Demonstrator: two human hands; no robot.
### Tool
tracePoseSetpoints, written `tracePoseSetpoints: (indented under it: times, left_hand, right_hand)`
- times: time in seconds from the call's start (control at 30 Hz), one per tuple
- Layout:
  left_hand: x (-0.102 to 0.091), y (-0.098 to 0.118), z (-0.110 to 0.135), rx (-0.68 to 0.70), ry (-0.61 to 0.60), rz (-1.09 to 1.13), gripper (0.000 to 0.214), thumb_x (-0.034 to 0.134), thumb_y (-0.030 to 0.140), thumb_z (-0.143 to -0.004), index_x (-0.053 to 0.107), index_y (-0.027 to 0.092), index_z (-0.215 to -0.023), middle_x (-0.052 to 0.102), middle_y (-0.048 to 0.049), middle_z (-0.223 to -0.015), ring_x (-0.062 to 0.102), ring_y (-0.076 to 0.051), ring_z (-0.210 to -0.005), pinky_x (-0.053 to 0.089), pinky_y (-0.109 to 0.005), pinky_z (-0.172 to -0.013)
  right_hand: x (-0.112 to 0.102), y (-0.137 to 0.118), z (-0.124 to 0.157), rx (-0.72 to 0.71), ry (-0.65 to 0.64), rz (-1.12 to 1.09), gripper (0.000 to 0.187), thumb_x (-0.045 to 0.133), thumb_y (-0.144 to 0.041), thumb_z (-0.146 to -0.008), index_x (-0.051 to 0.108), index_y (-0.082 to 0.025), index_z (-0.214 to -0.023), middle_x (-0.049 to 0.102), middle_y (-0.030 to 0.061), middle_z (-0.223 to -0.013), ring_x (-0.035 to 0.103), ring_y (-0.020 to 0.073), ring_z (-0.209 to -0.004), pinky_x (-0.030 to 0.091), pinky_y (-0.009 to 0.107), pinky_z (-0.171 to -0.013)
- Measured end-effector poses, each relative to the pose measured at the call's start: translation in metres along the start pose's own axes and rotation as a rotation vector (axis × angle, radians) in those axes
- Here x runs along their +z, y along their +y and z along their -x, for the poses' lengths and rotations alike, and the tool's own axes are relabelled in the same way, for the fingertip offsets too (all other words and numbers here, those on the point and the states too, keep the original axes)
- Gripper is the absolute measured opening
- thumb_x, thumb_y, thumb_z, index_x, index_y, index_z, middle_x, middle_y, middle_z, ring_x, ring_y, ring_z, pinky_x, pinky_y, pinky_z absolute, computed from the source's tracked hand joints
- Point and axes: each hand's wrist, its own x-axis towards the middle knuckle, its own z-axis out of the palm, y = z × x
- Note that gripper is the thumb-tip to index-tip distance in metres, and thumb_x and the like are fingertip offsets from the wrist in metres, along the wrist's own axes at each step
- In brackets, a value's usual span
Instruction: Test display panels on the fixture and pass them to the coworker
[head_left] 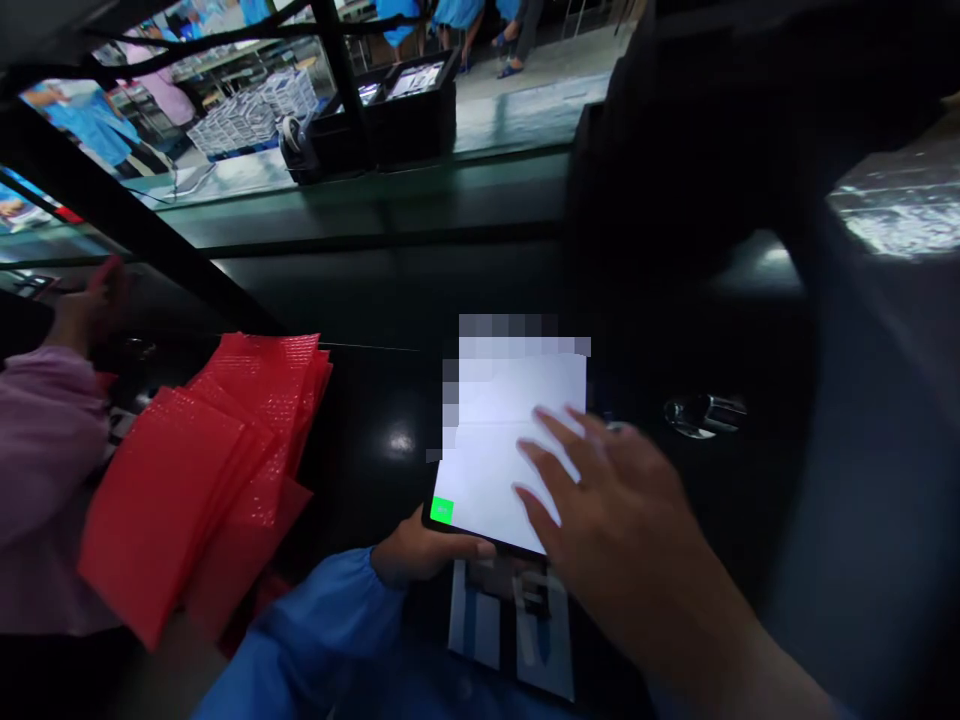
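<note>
The left hand (427, 552) curls around the near edge of a thin black-edged phone (480, 450) held above the middle of the dark surface (375, 430). Its white screen has a green patch at the near left corner, and its far end is pixelated. The right hand (622, 510) spreads its fingers across the screen, blurred, so contact is unclear. Red bubble mailers (210, 470) lie stacked left, beside a co-worker's hand (90, 310).
</note>
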Motion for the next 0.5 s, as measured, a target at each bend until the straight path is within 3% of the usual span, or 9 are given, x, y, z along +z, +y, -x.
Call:
tracePoseSetpoints:
  times: [0.1, 0.17, 0.33, 0.5]
  left_hand:
    - [0.003, 0.004, -0.002, 0.008, -0.035, -0.004, 0.059, 0.094, 0.041, -0.057, 0.077, 0.012, -0.105, 0.077, -0.0158, -0.111, 0.067, -0.038, -0.114, 0.046, -0.053, -0.108]
    - [0.004, 0.006, -0.003, 0.020, -0.040, 0.021, 0.058, 0.094, 0.039, -0.058, 0.077, 0.012, -0.106, 0.077, -0.0156, -0.111, 0.069, -0.037, -0.112, 0.047, -0.053, -0.107]
    - [0.006, 0.008, -0.003, 0.018, -0.042, 0.078, 0.058, 0.094, 0.038, -0.057, 0.076, 0.012, -0.106, 0.079, -0.0151, -0.101, 0.073, -0.037, -0.100, 0.050, -0.055, -0.102]
    - [0.003, 0.007, -0.005, 0.061, -0.030, 0.030, 0.054, 0.093, 0.040, -0.058, 0.076, 0.011, -0.101, 0.079, -0.0130, -0.093, 0.073, -0.034, -0.097, 0.049, -0.051, -0.103]
  right_hand:
    - [0.003, 0.010, -0.013, 0.268, 0.151, 0.118, 0.042, 0.052, -0.027, -0.099, 0.052, -0.014, -0.139, 0.046, 0.0264, -0.150, 0.044, 0.0483, -0.136, 0.040, 0.071, -0.101]
    - [0.005, 0.013, -0.019, 0.353, 0.222, 0.132, 0.047, 0.055, -0.032, -0.099, 0.048, -0.013, -0.141, 0.045, 0.0288, -0.149, 0.044, 0.0494, -0.135, 0.043, 0.069, -0.099]
    - [0.018, 0.008, -0.023, 0.344, 0.261, 0.088, 0.047, 0.053, -0.038, -0.100, 0.048, -0.013, -0.139, 0.047, 0.0276, -0.145, 0.047, 0.0472, -0.133, 0.044, 0.066, -0.100]
    - [0.035, 0.001, -0.022, 0.249, 0.235, -0.046, 0.045, 0.048, -0.041, -0.102, 0.051, -0.013, -0.137, 0.052, 0.0238, -0.139, 0.048, 0.0415, -0.133, 0.043, 0.062, -0.105]
